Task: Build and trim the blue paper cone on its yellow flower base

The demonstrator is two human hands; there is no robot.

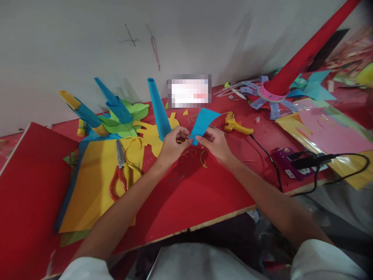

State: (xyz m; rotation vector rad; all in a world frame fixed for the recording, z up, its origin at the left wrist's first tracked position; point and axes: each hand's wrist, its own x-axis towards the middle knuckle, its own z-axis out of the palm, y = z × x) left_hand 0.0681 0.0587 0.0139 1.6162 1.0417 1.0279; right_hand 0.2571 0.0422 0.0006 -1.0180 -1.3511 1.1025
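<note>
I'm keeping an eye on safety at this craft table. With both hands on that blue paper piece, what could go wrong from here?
1. The glue gun lies plugged in just beyond the right hand; if hot, it might burn a reaching hand or scorch paper scraps.
2. The scissors lie near the left forearm and might be nudged.
3. The black cable loops over the table edge and might snag.

We can read no text anywhere: the card (189, 92) against the wall at upper centre is blurred out, and the paper strips (274, 107) at upper right carry print too small.
</note>
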